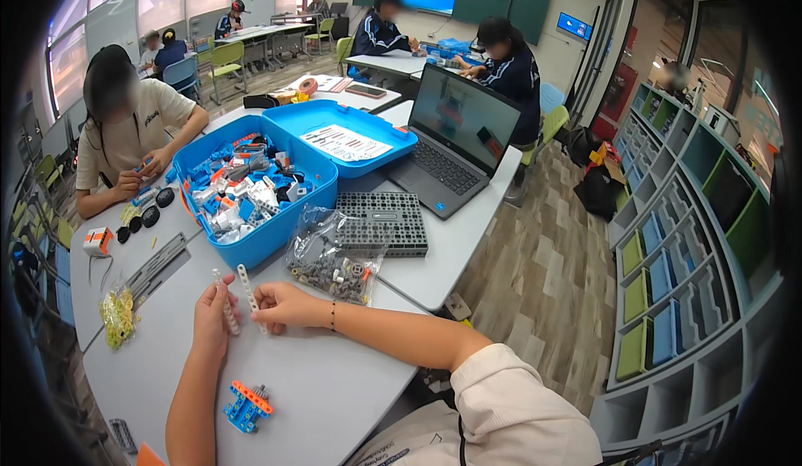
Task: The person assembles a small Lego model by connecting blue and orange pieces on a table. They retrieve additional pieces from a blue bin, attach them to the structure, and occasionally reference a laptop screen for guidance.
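Note:
Just above the grey table, my left hand is closed around a white beam with holes. Close beside it on the right, my right hand pinches a second white beam between thumb and fingers. The two beams stand nearly upright and apart. Nearer to me on the tabletop lies a small blue and orange assembly with grey pieces. A clear bag of small grey and tan parts rests just beyond my right hand.
A blue bin full of building pieces stands ahead, its lid holding a printed sheet. Right of it are a dark grey perforated plate and an open laptop. A yellow-piece bag lies left. A person sits across, handling parts.

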{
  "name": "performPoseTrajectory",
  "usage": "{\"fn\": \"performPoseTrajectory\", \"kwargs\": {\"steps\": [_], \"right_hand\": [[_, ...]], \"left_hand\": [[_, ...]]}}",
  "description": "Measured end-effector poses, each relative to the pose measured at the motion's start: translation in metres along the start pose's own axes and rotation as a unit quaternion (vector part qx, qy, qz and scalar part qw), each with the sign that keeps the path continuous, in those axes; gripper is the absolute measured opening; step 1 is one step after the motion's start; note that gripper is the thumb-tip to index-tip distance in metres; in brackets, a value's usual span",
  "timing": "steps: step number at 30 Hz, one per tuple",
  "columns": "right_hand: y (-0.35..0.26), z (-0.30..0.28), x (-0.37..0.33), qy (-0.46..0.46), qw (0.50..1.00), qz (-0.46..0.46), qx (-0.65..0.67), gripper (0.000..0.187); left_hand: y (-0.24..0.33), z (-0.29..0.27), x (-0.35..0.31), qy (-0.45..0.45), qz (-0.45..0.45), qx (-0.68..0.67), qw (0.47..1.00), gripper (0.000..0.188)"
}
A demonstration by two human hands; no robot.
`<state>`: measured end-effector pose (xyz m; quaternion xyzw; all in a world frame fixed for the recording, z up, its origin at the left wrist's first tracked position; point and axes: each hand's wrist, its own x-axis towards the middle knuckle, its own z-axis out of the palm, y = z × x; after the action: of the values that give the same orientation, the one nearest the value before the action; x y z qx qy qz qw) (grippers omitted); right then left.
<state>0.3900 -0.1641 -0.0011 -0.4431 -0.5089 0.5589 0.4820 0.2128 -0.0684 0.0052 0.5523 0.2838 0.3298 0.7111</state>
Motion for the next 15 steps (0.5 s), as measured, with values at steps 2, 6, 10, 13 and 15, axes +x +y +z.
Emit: {"fn": "performPoseTrajectory", "kwargs": {"steps": [2,6,10,13,15], "right_hand": [[-0.002,-0.006,0.0,-0.034,0.999,0.012,0.0,0.027],[-0.006,-0.017,0.003,-0.063,0.997,0.025,0.047,0.024],[-0.007,-0.022,0.002,-0.094,0.993,0.037,0.069,0.024],[-0.005,-0.021,0.0,-0.09,0.991,0.046,0.086,0.023],[-0.006,-0.02,0.0,-0.094,0.99,0.052,0.089,0.021]], "left_hand": [[0.005,-0.003,0.0,-0.006,0.013,0.159,0.987,0.032],[0.005,0.002,0.002,-0.009,0.151,0.426,0.892,0.025],[0.003,0.011,0.004,0.008,0.247,0.52,0.818,0.023],[0.002,0.015,0.003,0.021,0.258,0.538,0.802,0.024],[0.003,0.016,0.001,0.024,0.266,0.551,0.79,0.025]]}}
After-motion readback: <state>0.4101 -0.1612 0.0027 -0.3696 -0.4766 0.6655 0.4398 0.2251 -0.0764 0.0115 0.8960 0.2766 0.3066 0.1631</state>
